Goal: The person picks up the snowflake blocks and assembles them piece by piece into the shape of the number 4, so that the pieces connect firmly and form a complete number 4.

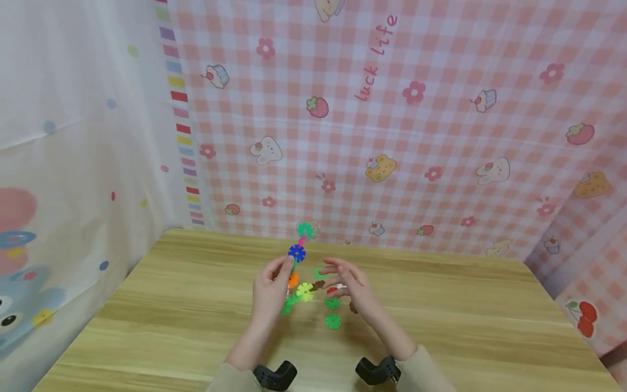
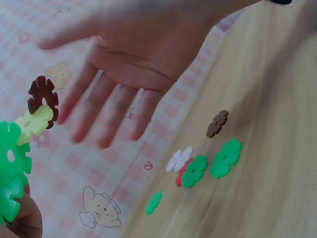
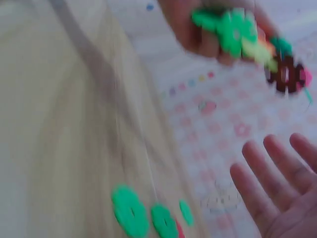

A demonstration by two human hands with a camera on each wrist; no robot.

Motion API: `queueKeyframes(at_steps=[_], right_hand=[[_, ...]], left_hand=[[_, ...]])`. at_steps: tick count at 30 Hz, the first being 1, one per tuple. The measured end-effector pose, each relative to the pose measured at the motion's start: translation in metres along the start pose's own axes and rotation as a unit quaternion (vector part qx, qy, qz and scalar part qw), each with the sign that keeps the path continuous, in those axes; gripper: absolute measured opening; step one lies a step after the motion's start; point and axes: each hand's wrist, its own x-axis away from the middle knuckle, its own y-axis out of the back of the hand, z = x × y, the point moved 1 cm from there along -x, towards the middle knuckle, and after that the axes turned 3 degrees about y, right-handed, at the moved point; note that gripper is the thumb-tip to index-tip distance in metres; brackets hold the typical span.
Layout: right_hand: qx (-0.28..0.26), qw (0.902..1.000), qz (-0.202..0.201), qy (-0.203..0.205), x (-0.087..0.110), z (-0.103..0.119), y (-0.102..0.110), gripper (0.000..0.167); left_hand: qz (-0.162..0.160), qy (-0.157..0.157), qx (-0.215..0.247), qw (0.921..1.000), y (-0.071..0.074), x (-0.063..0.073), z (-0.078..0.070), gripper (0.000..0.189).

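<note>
The left hand (image 1: 269, 286) pinches the chain of notched discs (image 1: 296, 253), holding it up over the worktop (image 1: 465, 316), its tip showing past the back edge in the head view. The right hand (image 1: 360, 288) holds nothing, fingers spread. The discs look like light, stiff plastic, probably slick-faced; their slotted joints seem the weak points, likely to twist or pop loose, so a flat pinch on one disc close beside a joint should serve best.

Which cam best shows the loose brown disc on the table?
Left wrist: the loose brown disc lies whole and unobstructed on the table. Head shows only part of it, the rest behind the right hand; right wrist doesn't show it.
</note>
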Motion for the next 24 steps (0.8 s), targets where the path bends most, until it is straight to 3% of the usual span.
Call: queueKeyframes(at_steps=[3,5,9,12,14,16,19,24], right_hand=[[0.069,0.9966,-0.015,-0.044,-0.007,-0.007,0.011,0.046],[0.145,0.9866,-0.003,-0.075,-0.012,-0.014,0.016,0.038],[0.299,0.9493,0.029,-0.092,-0.022,-0.028,0.018,0.030],[0.375,0.9225,0.031,-0.087,-0.033,-0.037,0.015,0.032],[0.428,0.8989,0.033,-0.089,-0.041,-0.041,0.012,0.034],[0.461,0.8814,0.039,-0.097,-0.048,-0.042,0.010,0.036],[0.489,0.8627,0.053,-0.119,-0.055,-0.046,0.010,0.038],[0.489,0.8569,0.065,-0.148,-0.060,-0.052,0.015,0.035]], left_hand=[[0.005,0.003,0.011,0.9999,0.002,-0.001,-0.001,0.029],[0.008,0.002,0.018,0.9998,0.003,-0.002,-0.002,0.029],[0.013,-0.002,0.028,0.9995,0.004,-0.002,-0.002,0.028],[0.019,-0.006,0.029,0.9994,0.007,-0.003,-0.001,0.028],[0.020,-0.008,0.028,0.9994,0.009,-0.003,-0.001,0.028],[0.019,-0.011,0.025,0.9995,0.012,-0.004,-0.001,0.028],[0.024,-0.018,0.028,0.9992,0.013,-0.005,0.000,0.027],[0.039,-0.025,0.044,0.9979,0.010,-0.007,-0.002,0.026]])
